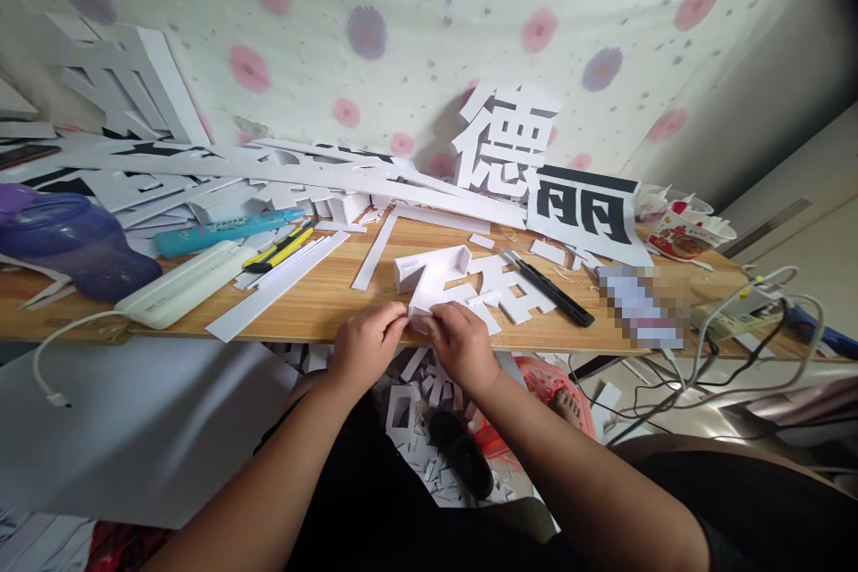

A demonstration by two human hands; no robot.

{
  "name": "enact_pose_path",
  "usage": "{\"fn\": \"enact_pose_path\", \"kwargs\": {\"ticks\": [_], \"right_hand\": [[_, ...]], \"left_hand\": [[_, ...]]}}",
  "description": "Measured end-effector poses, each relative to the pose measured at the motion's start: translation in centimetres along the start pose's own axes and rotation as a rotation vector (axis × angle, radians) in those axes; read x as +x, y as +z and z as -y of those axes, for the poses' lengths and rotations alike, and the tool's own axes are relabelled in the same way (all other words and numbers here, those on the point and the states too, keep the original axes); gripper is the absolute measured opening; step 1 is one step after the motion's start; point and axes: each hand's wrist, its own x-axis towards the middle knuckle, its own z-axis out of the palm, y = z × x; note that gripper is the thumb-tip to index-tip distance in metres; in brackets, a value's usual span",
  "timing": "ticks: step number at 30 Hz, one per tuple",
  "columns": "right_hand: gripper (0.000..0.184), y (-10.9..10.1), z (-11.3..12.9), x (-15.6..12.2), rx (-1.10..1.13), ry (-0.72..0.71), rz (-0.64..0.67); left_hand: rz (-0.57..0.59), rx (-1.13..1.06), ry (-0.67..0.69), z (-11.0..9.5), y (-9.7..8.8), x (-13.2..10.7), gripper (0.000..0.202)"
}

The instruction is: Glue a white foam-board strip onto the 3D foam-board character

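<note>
A white foam-board letter piece [439, 271] with thin upright side walls lies at the front edge of the wooden table. My left hand [367, 341] pinches its near left corner, fingers pressed together. On the right side of the same near end, my right hand [464, 341] grips the wall between thumb and fingers. The fingertips hide part of that end. Just beyond my right hand lies a flat white cut-out [513, 288] with square notches. A black utility knife [553, 288] rests against its right side.
Left on the table [335, 286] are a yellow cutter [280, 248], a white power bank [180, 286] and a purple bottle [80, 241]. White strips and a finished character [502, 138] stand behind. To the right are a phone [640, 304], cables and a paper cup [687, 228]. Scraps litter the floor.
</note>
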Motion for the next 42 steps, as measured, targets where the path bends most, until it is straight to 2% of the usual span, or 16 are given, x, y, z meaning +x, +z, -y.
{"fn": "enact_pose_path", "kwargs": {"ticks": [7, 14, 16, 20, 30, 37, 42], "right_hand": [[0.017, -1.5, -0.1, 0.7, 0.192, 0.070, 0.052], [0.015, -2.9, -0.8, 1.5, 0.251, 0.096, 0.123], [0.013, -2.9, -0.9, 1.3, 0.258, 0.104, 0.131], [0.022, -2.6, -0.9, 1.0, 0.261, 0.087, 0.128], [0.017, -1.8, 0.0, 1.0, 0.061, -0.122, 0.017], [0.015, -1.1, 0.1, 0.9, 0.131, -0.104, -0.021], [0.016, -0.9, 0.1, 0.7, 0.165, -0.101, -0.032]], "left_hand": [[0.027, -0.043, -0.030, 0.0, -0.4, 0.2, 0.016], [0.007, -0.095, -0.079, -0.3, -0.6, -0.1, 0.016], [-0.006, -0.119, -0.102, -0.4, -0.7, -0.2, 0.016], [-0.030, -0.177, -0.131, -0.5, -0.6, -0.4, 0.019], [-0.111, -0.259, -0.169, -1.2, -0.2, 0.3, 0.015], [-0.088, -0.280, -0.218, -1.7, -0.3, 0.6, 0.016], [-0.013, -0.362, -0.344, -1.5, -0.4, 0.7, 0.020]]}}
